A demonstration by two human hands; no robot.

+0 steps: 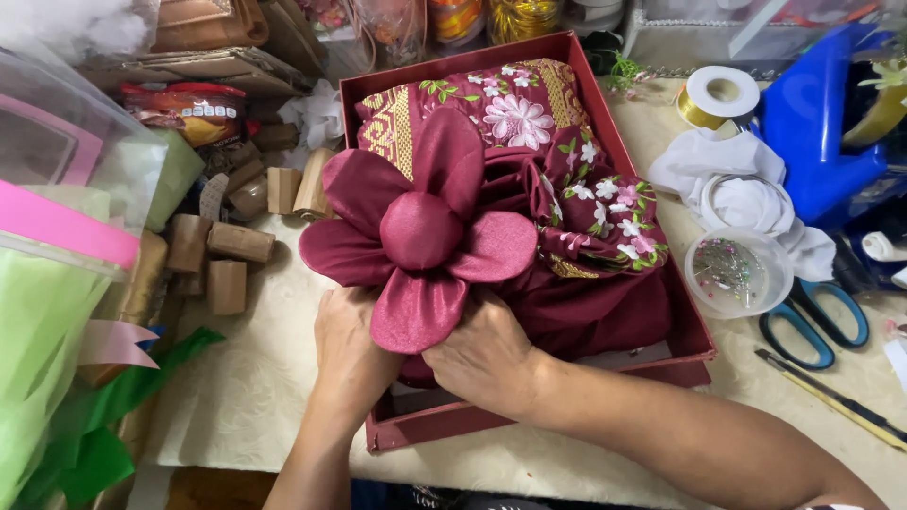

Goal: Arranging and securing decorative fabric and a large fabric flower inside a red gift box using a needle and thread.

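Both the left hand [348, 342] and right hand [484, 357] grip with closed fingers the shiny maroon satin fabric flower [420, 231], lying on embroidered cloth [567, 189] inside a dark red cardboard box [694, 331], beside blue-handled scissors [817, 326]

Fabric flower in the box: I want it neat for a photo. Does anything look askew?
The flower sits off-centre, its left petals overhanging the box wall. Both hands, left and right, press under it.

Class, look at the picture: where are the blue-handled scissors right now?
In the head view the blue-handled scissors lie on the table at the right, just beyond the red box, below the round clear container of pins and above a yellow-handled tool.
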